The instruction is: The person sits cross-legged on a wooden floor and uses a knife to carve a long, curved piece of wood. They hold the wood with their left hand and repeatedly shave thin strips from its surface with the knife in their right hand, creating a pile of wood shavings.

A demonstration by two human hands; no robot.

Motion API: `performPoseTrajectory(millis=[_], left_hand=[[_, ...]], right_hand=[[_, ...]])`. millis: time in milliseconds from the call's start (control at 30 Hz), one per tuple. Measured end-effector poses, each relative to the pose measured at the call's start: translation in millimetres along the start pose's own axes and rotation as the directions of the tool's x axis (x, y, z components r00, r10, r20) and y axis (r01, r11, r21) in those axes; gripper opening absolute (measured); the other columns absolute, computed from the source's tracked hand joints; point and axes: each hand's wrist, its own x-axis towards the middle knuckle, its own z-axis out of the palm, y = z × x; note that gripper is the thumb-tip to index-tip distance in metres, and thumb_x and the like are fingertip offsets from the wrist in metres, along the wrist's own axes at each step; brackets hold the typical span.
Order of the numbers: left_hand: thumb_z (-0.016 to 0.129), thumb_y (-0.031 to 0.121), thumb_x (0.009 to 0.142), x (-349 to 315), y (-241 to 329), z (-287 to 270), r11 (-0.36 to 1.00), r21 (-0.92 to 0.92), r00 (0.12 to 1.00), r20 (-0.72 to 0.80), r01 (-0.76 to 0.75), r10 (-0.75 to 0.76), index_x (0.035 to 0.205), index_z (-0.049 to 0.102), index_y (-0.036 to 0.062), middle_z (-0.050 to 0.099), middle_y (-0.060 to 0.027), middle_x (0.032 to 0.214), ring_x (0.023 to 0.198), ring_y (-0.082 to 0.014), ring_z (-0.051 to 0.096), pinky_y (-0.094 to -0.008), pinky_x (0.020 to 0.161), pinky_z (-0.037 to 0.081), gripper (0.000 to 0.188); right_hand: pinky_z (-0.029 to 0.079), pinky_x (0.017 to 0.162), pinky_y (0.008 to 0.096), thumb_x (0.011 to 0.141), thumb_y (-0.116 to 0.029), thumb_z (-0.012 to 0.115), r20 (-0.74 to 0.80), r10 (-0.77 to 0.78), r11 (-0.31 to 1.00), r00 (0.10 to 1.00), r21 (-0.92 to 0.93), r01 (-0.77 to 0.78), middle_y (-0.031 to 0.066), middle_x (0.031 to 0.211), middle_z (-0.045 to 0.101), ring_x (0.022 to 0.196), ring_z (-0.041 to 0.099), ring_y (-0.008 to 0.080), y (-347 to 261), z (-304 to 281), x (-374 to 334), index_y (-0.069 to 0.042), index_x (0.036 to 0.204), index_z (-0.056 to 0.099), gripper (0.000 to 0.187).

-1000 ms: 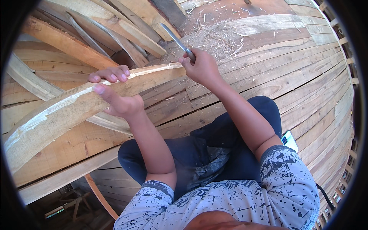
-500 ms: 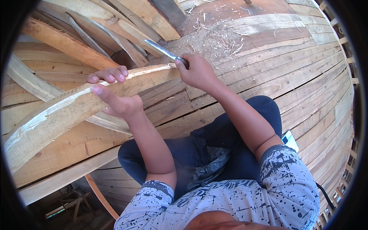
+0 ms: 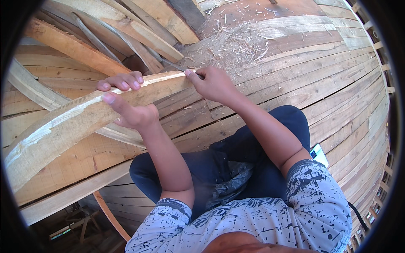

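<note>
Now your left hand (image 3: 128, 110) grips the pale curved timber (image 3: 80, 120) while your right hand (image 3: 213, 84) clenches a metal blade (image 3: 175, 65) at its end.

Woodworking site, looks like boat-building yard or carpentry workshop. Curved plank surface (image 3: 320, 76) underfoot, long boards laid edge to edge, bending like hull or deck. Wood shavings (image 3: 236, 46) scattered over boards at top. Stack of rough-cut timbers (image 3: 139, 25) piled at upper left, some bowed, some straight. Curved rib-shaped timber (image 3: 80, 118) with pale freshly cut face lying across planks. Lower left, gap shows lower level with wooden trestle (image 3: 80, 219). Raw unpainted wood everywhere; daylight, strong sun.
</note>
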Motion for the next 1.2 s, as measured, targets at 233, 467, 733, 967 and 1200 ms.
performPoseTrajectory(millis=[233,467,733,967,1200], left_hand=[[0.064,0.045,0.095,-1.4,-0.4,4.3,1.000,-0.005,1.000,0.025,0.005,-0.005,0.104,0.049,0.0185,0.047,0.0040,0.077,0.070,-0.0098,0.047,-0.0313,0.069,0.043,0.032],[0.064,0.045,0.095,-2.5,1.6,7.6,1.000,0.009,0.999,0.046,-0.005,0.005,0.104,0.048,0.0185,0.046,0.0043,0.077,0.070,-0.0098,0.047,-0.0312,0.070,0.042,0.032],[0.064,0.045,0.095,-0.9,1.1,4.6,1.000,0.007,1.000,0.026,0.006,-0.006,0.104,0.048,0.0187,0.047,0.0043,0.078,0.071,-0.0098,0.047,-0.0310,0.070,0.042,0.032],[0.064,0.044,0.095,0.9,-0.8,-1.5,1.000,0.001,1.000,0.021,0.007,-0.007,0.105,0.048,0.0186,0.047,0.0040,0.078,0.072,-0.0102,0.047,-0.0318,0.070,0.043,0.032],[0.063,0.043,0.096,3.2,-2.5,-11.7,1.000,-0.027,1.000,0.006,0.000,0.000,0.105,0.047,0.0169,0.048,0.0021,0.078,0.071,-0.0117,0.048,-0.0325,0.070,0.043,0.032]], right_hand=[[0.031,0.042,0.0293,0.095,-0.052,0.056,0.242,0.213,0.866,0.946,0.402,-0.298,-0.0005,0.053,0.044,0.044,0.038,0.0092,-0.1,-3.6,2.5,-0.011,0.066,0.053,0.050],[0.011,0.037,0.0267,0.097,-0.054,0.049,0.603,0.254,0.603,0.756,0.513,-0.612,-0.0066,0.051,0.029,0.039,0.017,0.0056,-6.1,-19.5,2.0,-0.017,0.067,0.041,0.049],[0.009,0.035,0.0255,0.100,-0.055,0.041,0.703,0.162,0.442,0.693,0.576,-0.688,-0.0080,0.050,0.027,0.038,0.015,0.0054,-0.5,-17.8,4.6,-0.017,0.069,0.041,0.049],[0.008,0.033,0.0247,0.098,-0.054,0.045,0.796,0.070,0.236,0.602,0.573,-0.785,-0.0081,0.050,0.028,0.037,0.016,0.0052,3.6,-16.8,6.4,-0.017,0.069,0.042,0.047],[0.010,0.037,0.0262,0.098,-0.051,0.043,0.669,0.023,0.097,0.743,0.738,-0.668,-0.0086,0.053,0.026,0.039,0.015,0.0062,10.0,-50.5,16.2,-0.018,0.070,0.040,0.044]])
